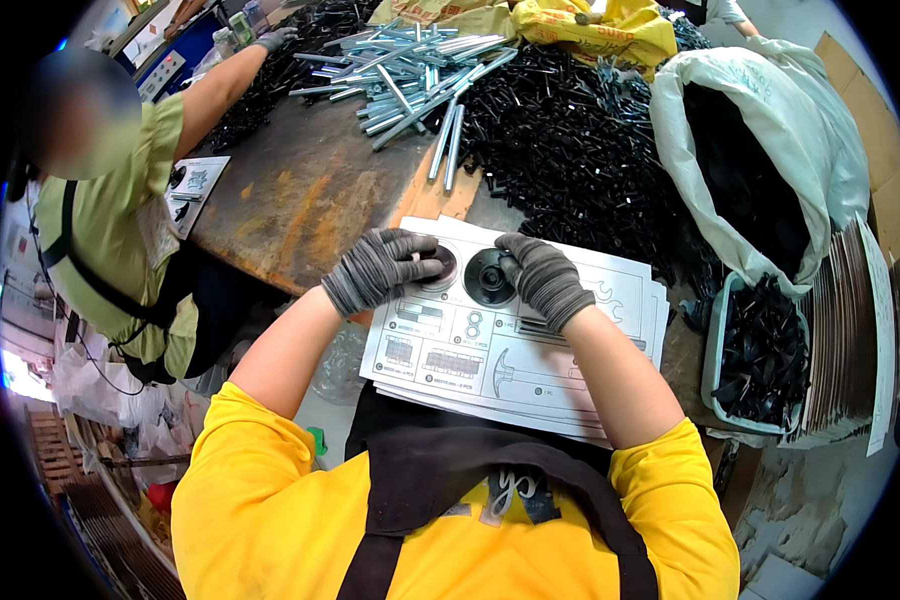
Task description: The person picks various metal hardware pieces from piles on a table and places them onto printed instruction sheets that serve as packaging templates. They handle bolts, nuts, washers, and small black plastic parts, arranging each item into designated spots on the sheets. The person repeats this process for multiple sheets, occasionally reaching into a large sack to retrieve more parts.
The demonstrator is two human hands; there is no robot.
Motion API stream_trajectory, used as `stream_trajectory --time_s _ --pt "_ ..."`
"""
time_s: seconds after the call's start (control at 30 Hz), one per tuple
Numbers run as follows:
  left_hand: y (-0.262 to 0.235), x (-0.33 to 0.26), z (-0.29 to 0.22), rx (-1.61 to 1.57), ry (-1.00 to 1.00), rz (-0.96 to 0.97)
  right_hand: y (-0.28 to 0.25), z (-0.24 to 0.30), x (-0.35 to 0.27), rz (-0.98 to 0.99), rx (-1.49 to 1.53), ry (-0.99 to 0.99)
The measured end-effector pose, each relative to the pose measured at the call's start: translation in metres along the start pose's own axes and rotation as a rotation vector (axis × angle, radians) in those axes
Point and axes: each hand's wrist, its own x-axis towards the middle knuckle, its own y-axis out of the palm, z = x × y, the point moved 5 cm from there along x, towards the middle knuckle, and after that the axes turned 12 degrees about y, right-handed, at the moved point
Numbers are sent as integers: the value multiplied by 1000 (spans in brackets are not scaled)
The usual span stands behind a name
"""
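Black flanged disc (489,280) sits on the upper middle of our printed diagram sheets (625,275), stacked at the table's near edge. Right hand (547,277), in a grey striped glove, has curled fingers at the disc's upper right rim; can't tell if they grip or just touch. Left hand (375,270), same glove, has fingers over a second black disc (442,272) just left of the first; grip unclear there too, fingers cover part of it. Beyond the sheets we've got a heap of small black parts (560,150) and loose metal tubes (400,95) on the worktable (300,205). White sack (820,150) and pale blue bin (713,375) of black pieces stand to our right. Co-worker (120,240) at left reaches across the table.
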Motion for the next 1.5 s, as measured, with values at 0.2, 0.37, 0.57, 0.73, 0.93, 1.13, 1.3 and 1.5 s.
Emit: stream_trajectory --time_s 0.2,0.37,0.57,0.73,0.93,1.13,1.3,1.5 --pt "10 0 5 -158 -374 -2 1 12 -7 13 -236 -140" --pt "17 1 14 -201 -539 67 7 13 -8 40 -262 -148" --pt "-7 42 -17 -357 -649 -36 -70 -46 -63 -143 -239 56" --pt "34 83 -63 -304 -443 203 -91 -113 -114 -29 -374 443" --pt "63 97 -66 -220 -493 447 -74 -131 -138 -148 -348 297" --pt "66 93 -65 -211 -485 368 -73 -130 -134 -6 -300 377" --pt "57 92 -66 -320 -623 376 -106 -145 -125 -175 -293 413" --pt "40 88 -71 -380 -582 64 -148 -186 -67 -103 -860 603"
